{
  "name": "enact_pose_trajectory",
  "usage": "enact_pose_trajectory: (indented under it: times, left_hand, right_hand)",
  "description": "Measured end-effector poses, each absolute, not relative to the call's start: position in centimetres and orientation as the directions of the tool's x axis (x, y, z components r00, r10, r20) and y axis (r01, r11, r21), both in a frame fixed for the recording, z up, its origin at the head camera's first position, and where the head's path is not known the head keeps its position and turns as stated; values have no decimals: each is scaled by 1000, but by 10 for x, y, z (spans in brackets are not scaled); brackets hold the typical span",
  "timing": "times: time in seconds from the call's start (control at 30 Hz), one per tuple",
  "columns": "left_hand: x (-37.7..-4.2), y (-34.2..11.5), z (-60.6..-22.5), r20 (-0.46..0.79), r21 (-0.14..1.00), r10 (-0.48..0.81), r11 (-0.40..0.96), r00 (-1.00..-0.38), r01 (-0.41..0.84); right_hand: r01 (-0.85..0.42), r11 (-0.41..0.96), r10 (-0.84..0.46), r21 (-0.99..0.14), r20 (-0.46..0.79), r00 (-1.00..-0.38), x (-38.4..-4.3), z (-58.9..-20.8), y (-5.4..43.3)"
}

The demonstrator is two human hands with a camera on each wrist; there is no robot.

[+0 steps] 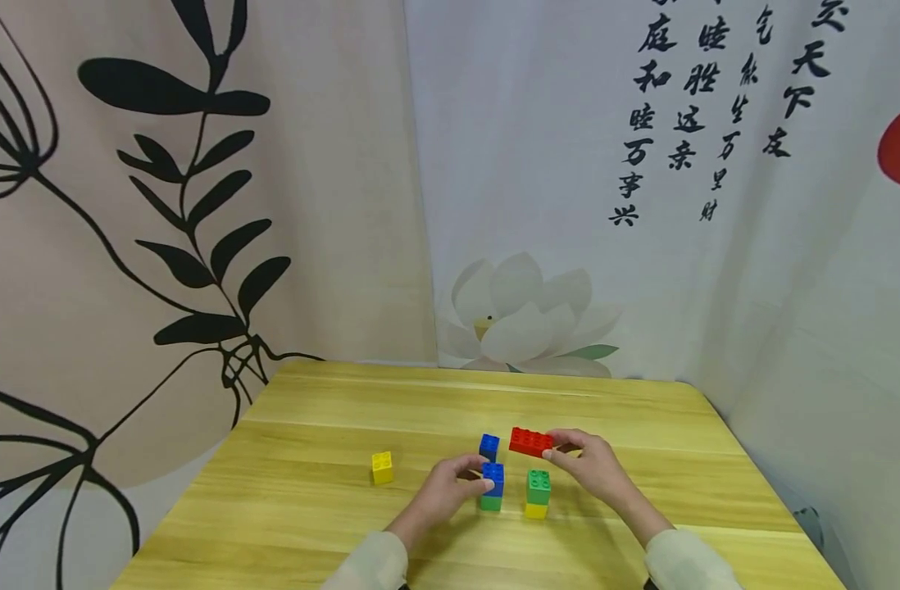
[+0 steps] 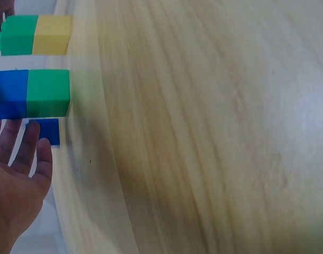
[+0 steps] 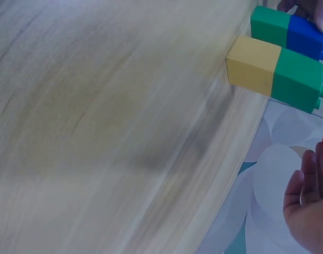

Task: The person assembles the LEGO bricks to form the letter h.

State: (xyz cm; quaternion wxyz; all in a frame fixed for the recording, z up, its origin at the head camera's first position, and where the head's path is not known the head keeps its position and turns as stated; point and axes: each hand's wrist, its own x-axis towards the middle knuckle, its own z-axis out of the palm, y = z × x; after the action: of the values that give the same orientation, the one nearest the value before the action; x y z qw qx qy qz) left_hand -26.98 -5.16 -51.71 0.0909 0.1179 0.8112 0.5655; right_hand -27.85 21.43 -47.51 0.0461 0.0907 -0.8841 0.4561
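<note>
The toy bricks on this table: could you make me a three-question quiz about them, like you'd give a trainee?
1. Which hand holds the red brick?
2. True or false: the left hand grips a blue brick that sits on a green brick.
3. What colour is the leftmost brick as seen from the head camera: a) red, b) yellow, c) blue?

Key:
1. The right hand.
2. True.
3. b) yellow.
</note>
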Motion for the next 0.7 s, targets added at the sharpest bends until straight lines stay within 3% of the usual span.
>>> enact_pose_trajectory:
  times: [0.7]
  left_hand:
    - [-266, -31, -515, -52, 942, 305, 330, -951, 54]
  right_hand:
    - [-227, 568, -189, -791, 143, -971, -269, -471, 210]
